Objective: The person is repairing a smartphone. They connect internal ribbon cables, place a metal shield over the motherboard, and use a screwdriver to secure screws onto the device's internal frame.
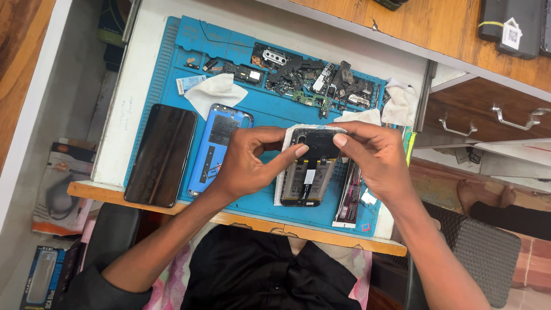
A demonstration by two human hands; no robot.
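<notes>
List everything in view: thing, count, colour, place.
opened phone: one, black with exposed battery, mat centre, held by both hands
white cloth: one, under the opened phone
blue back cover: one, left of it
dark phone: one, black, screen up, mat's left edge
blue work mat: one, on the white table
small parts: many, dark and metallic, mat's top trays
tissues: several, white, upper mat
drawer handles: two, metal, right
left hand: one, fingers on the phone's top
right hand: one, gripping the phone's top right
</notes>
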